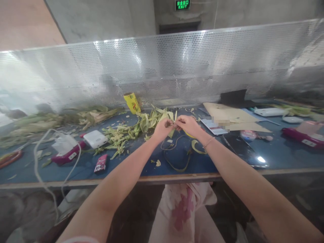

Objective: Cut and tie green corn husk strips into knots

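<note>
My left hand (pixel 162 130) and my right hand (pixel 187 125) meet above the middle of the blue table (pixel 149 168). Their fingers are pinched together around a thin, pale green husk strip (pixel 175 115), whose tip sticks up between them. Its lower part is hidden by the fingers. Just behind and left of my left hand lies a pile of wide, dry green husk leaves (pixel 148 121). Knotted or twisted pale green husk pieces (pixel 120 136) are heaped farther left. A loose thin strand (pixel 178 168) curls on the table below my hands.
A perforated metal screen (pixel 162 67) stands along the back. On the left are a white box (pixel 95 139), a pink packet (pixel 100 163), a purple device (pixel 68 153) and a white cable (pixel 37 168). A phone (pixel 243 150) and brown paper (pixel 227 113) lie right.
</note>
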The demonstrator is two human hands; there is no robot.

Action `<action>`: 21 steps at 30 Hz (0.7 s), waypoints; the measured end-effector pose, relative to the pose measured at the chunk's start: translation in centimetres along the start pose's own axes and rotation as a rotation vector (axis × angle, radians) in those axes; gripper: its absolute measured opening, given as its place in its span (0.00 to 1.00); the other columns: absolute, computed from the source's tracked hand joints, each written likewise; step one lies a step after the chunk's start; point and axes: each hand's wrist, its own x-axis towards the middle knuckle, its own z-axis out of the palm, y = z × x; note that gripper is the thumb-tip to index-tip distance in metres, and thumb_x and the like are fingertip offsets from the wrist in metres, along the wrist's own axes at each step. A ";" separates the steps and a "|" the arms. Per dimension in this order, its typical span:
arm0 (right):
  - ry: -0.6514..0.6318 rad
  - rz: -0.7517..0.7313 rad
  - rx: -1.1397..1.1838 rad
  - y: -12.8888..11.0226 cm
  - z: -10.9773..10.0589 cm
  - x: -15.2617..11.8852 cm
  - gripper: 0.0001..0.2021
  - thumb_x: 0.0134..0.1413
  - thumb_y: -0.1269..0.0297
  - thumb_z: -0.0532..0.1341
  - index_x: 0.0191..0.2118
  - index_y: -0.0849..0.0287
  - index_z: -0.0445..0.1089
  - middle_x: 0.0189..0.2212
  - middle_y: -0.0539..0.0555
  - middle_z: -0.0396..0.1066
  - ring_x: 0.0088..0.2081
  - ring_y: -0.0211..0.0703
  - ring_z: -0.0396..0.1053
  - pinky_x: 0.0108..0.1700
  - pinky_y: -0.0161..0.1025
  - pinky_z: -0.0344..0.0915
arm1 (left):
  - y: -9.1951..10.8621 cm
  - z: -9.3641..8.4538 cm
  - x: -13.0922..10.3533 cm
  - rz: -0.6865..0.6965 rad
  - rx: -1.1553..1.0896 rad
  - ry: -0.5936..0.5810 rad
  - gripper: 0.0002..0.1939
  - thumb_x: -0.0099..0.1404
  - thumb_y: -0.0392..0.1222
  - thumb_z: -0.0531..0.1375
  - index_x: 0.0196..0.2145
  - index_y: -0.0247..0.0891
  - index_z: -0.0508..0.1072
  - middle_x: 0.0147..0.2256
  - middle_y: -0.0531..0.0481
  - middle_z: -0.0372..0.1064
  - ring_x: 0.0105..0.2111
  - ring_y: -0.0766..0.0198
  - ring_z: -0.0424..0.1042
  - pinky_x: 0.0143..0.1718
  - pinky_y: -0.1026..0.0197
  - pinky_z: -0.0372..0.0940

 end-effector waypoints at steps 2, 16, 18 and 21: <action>0.009 0.008 0.012 0.1 0.1 0.0 0.09 0.52 0.60 0.60 0.26 0.58 0.65 0.23 0.52 0.74 0.24 0.39 0.73 0.30 0.37 0.71 | -0.2 0.1 0.1 -0.018 -0.062 0.000 0.11 0.48 0.42 0.66 0.26 0.36 0.68 0.25 0.53 0.68 0.27 0.68 0.67 0.33 0.62 0.62; -0.119 0.387 0.150 1.1 0.6 0.3 0.15 0.54 0.54 0.59 0.25 0.58 0.68 0.21 0.54 0.74 0.21 0.42 0.72 0.24 0.38 0.69 | -1.3 -0.7 0.7 -0.037 0.068 0.144 0.08 0.51 0.42 0.63 0.26 0.35 0.73 0.23 0.52 0.68 0.25 0.68 0.64 0.29 0.63 0.57; -0.055 0.351 0.136 1.6 0.7 0.5 0.13 0.54 0.55 0.59 0.25 0.58 0.66 0.20 0.54 0.73 0.20 0.38 0.69 0.22 0.35 0.67 | -1.5 -0.7 0.8 -0.034 0.051 0.141 0.08 0.50 0.42 0.63 0.27 0.35 0.74 0.24 0.52 0.69 0.25 0.68 0.64 0.29 0.63 0.58; 0.074 0.260 0.129 2.2 0.5 0.8 0.10 0.52 0.58 0.60 0.26 0.58 0.64 0.19 0.50 0.70 0.18 0.34 0.65 0.21 0.32 0.63 | -1.7 -0.7 0.8 -0.036 0.020 0.135 0.09 0.51 0.44 0.64 0.28 0.35 0.74 0.24 0.52 0.69 0.25 0.68 0.65 0.30 0.63 0.59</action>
